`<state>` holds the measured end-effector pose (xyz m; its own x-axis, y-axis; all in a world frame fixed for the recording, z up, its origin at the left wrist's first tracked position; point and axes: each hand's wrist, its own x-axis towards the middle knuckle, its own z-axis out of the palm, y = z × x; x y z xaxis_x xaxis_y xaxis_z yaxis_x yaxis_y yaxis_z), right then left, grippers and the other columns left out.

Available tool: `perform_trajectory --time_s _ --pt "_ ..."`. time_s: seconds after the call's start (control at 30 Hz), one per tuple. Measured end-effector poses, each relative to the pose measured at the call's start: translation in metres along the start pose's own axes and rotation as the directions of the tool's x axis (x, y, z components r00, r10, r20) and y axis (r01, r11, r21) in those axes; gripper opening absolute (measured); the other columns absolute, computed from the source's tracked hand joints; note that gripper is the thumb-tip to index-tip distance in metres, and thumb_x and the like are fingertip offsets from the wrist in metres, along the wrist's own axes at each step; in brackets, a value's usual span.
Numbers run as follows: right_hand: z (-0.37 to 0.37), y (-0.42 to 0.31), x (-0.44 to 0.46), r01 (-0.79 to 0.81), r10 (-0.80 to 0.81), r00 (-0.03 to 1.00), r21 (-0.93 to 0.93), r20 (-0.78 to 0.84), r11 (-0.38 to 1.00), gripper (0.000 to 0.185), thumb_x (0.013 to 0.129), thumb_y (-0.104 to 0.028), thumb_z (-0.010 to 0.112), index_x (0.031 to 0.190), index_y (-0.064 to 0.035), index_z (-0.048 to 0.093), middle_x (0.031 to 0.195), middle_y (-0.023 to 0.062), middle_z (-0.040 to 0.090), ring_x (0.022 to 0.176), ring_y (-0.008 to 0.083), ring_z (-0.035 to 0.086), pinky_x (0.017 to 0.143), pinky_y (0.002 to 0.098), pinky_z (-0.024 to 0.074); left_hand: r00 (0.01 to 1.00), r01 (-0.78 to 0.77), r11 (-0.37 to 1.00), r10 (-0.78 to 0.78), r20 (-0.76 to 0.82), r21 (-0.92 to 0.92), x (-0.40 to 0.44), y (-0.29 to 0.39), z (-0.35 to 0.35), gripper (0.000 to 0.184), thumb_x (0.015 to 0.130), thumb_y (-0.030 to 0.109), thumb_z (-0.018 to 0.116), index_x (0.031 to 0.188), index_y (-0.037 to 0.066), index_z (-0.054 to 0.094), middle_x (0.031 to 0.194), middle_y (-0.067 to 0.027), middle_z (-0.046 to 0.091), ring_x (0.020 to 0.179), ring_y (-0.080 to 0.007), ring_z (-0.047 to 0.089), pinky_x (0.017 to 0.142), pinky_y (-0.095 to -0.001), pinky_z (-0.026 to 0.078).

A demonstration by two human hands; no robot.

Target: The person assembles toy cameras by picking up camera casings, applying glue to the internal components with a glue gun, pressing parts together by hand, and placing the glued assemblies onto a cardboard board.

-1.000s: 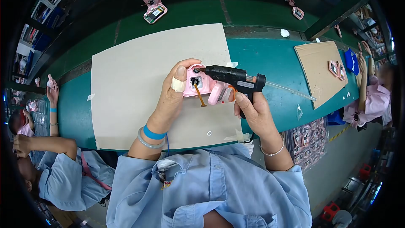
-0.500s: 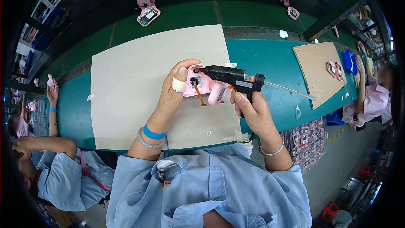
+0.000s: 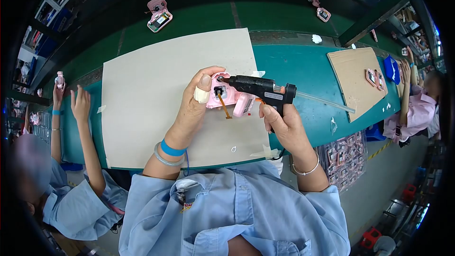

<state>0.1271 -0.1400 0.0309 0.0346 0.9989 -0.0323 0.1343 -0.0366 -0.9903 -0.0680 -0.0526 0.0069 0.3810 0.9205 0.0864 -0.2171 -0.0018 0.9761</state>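
Observation:
My left hand [image 3: 190, 99], a wrapping on its thumb, grips an open pink plastic casing [image 3: 230, 96] above the beige sheet. Inside the casing a small black part [image 3: 219, 90] shows, and an orange-brown ribbon cable [image 3: 224, 105] hangs from it. A second pink half of the casing [image 3: 243, 105] is tilted out to the right. In my right hand [image 3: 286, 125] is a black hot glue gun [image 3: 256, 85], a clear glue stick [image 3: 327, 102] jutting from its back. The gun's nozzle points into the casing's upper part; whether it touches is too small to tell.
Beige sheet [image 3: 142, 114] taped on the green table [image 3: 294, 66]. Beyond, a green belt [image 3: 199, 16] carries open pink casings [image 3: 159, 20]. Cardboard [image 3: 348, 73] with pink parts and a blue bin [image 3: 392, 69] lie right. A tray of parts [image 3: 343, 159] sits below. Co-workers sit at both sides.
On the far belt, the pink casings and the belt seam have shifted left. The left co-worker has raised a second hand over the table. My hands have barely moved.

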Motion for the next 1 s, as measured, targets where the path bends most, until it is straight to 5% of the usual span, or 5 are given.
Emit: perform_trajectory --time_s 0.43,0.57,0.73,0.93,1.0 --pt "0.006 -0.009 -0.003 0.155 -0.172 0.984 -0.276 -0.038 0.949 0.018 0.093 -0.019 0.056 0.088 -0.0018 0.056 0.059 0.0003 0.05 0.051 0.0079 0.046 0.045 0.0196 0.0359 1.0 0.004 1.0 -0.004 -0.016 0.0 -0.004 0.005 -0.004 0.041 0.097 0.041 0.043 0.119 0.008 0.052 0.11 -0.013 0.057 0.102 -0.0192 0.053 0.089 -0.0295 0.042" --pt "0.008 -0.013 0.0 -0.032 0.042 0.995 -0.112 0.088 0.993 0.017 0.093 -0.018 0.055 0.09 -0.001 0.056 0.065 0.0029 0.054 0.051 0.0086 0.046 0.045 0.0203 0.0375 0.985 0.005 1.0 -0.007 -0.175 -0.008 -0.008 0.011 -0.031 0.041 0.096 0.04 0.045 0.119 0.006 0.052 0.108 -0.0119 0.058 0.101 -0.0185 0.053 0.088 -0.0284 0.042" --pt "0.001 -0.001 0.008 -0.117 0.097 0.987 0.161 0.127 0.98 0.019 0.093 -0.015 0.054 0.104 0.0002 0.051 0.08 0.005 0.057 0.056 0.0086 0.048 0.049 0.0213 0.0412 0.919 0.019 0.997 0.014 -0.393 0.079 -0.032 0.026 -0.122 0.034 0.098 0.031 0.044 0.114 0.004 0.055 0.106 -0.0126 0.058 0.097 -0.0188 0.055 0.086 -0.0278 0.044" --pt "-0.001 0.007 0.022 -0.03 0.018 0.998 0.212 0.058 0.977 0.018 0.095 -0.017 0.05 0.1 0.0009 0.051 0.086 0.0105 0.06 0.053 0.0109 0.049 0.044 0.0219 0.0423 0.795 0.166 0.965 -0.008 -0.607 0.205 -0.07 0.047 -0.232 0.033 0.097 0.027 0.043 0.11 0.001 0.059 0.104 -0.0132 0.061 0.095 -0.021 0.058 0.083 -0.03 0.047" --pt "-0.003 0.013 0.026 -0.048 0.037 0.998 0.228 0.053 0.972 0.019 0.095 -0.017 0.05 0.101 0.001 0.05 0.087 0.0107 0.06 0.054 0.0112 0.05 0.044 0.0217 0.0422 0.765 0.32 0.496 0.367 -0.529 0.807 -0.075 0.056 -0.261 0.033 0.096 0.027 0.045 0.11 0.0 0.059 0.103 -0.0131 0.062 0.095 -0.0216 0.058 0.084 -0.0301 0.047"
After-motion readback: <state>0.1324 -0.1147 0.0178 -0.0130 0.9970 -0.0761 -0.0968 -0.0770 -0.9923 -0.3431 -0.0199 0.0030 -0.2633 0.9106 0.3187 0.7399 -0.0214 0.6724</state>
